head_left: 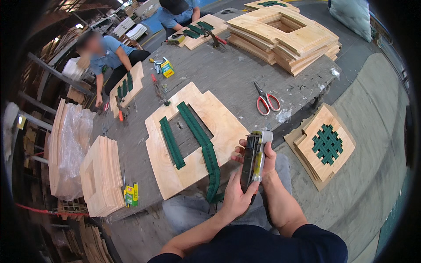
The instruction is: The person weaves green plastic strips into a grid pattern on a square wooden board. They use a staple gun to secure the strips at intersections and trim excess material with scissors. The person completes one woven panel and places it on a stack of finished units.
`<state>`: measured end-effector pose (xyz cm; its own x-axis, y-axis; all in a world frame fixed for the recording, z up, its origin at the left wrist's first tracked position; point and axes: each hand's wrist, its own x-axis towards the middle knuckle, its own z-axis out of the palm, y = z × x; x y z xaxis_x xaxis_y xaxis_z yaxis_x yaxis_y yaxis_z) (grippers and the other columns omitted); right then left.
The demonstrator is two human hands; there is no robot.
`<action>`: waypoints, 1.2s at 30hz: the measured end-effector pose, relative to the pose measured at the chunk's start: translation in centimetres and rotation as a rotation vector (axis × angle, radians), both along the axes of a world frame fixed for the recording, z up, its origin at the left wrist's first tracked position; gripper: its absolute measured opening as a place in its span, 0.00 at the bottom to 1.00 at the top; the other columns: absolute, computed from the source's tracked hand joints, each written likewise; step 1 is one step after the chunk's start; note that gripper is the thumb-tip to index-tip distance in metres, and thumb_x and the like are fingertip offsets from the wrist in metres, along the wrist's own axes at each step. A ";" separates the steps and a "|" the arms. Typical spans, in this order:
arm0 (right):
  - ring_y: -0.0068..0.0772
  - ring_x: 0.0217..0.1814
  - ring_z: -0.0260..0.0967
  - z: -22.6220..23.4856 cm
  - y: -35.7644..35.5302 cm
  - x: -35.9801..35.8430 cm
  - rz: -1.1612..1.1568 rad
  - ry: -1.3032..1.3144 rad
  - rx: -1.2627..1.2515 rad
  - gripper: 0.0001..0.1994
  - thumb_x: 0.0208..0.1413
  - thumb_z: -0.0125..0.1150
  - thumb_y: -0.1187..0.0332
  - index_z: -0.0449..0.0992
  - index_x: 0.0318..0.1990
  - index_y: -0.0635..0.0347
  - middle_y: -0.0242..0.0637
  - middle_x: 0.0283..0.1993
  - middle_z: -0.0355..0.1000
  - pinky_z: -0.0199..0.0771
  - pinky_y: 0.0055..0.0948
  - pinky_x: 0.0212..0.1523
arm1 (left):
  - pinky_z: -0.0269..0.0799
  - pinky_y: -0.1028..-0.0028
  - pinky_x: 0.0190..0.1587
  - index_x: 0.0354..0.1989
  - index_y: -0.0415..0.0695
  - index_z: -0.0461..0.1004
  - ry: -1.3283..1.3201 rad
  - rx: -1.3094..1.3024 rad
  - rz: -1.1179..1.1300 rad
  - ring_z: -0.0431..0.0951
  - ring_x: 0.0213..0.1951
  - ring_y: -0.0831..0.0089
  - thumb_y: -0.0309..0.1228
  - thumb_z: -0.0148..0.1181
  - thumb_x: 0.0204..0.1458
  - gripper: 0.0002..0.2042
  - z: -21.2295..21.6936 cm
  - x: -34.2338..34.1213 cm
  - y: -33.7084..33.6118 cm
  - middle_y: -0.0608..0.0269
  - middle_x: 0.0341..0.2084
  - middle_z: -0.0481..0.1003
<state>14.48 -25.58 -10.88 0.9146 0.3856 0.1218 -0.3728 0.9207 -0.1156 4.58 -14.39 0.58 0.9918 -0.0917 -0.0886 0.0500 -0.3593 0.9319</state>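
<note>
Both hands hold a black and grey staple gun [248, 163], wrapped partly in clear and yellowish material, upright above my lap. My left hand [237, 197] grips its lower part, while my right hand [268, 161] wraps around the upper part. Just to the left, a pale wooden panel [228, 125] with a square cut-out lies at the table's near edge. One short green strap [172, 143] runs along the left side of the opening. A longer green strap [193, 125] crosses it, and its loose end hangs over the panel's near edge towards my lap.
Red-handled scissors [266, 101], a yellow-green box [167, 69] and a red-handled tool [158, 87] lie on the grey table [197, 65]. Panel stacks stand at far right [280, 37] and left [103, 175]. A woven panel [326, 144] lies lower right. Two people work across the table.
</note>
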 end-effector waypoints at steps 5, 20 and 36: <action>0.56 0.73 0.60 0.1 0.4 -1.0 0.095 -0.076 0.091 0.43 0.55 0.64 0.40 0.63 0.68 0.63 0.44 0.67 0.66 0.57 0.64 0.73 | 0.71 0.75 0.47 0.61 0.37 0.68 0.064 -0.170 -0.003 0.74 0.41 0.79 0.38 0.63 0.63 0.23 -0.5 0.7 -0.6 0.66 0.38 0.73; 0.38 0.47 0.76 1.1 -2.3 -1.1 -0.036 0.032 -0.330 0.32 0.42 0.73 0.59 0.75 0.57 0.61 0.41 0.47 0.78 0.76 0.43 0.50 | 0.70 0.77 0.26 0.58 0.38 0.67 0.161 -0.075 0.588 0.71 0.22 0.82 0.32 0.61 0.63 0.19 -8.6 0.2 9.9 0.69 0.22 0.73; 0.22 0.20 0.68 11.4 7.5 0.0 0.061 -0.179 -1.521 0.16 0.62 0.67 0.60 0.79 0.48 0.66 0.33 0.33 0.79 0.67 0.26 0.21 | 0.72 0.71 0.33 0.44 0.41 0.71 0.360 -0.821 0.257 0.79 0.32 0.72 0.31 0.45 0.68 0.09 -6.6 14.7 22.2 0.57 0.39 0.82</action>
<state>14.51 -18.10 0.48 0.9099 0.2783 -0.3076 -0.2836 -0.1238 -0.9509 19.30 7.77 -6.05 0.9156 -0.0430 -0.3997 0.3720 0.4673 0.8020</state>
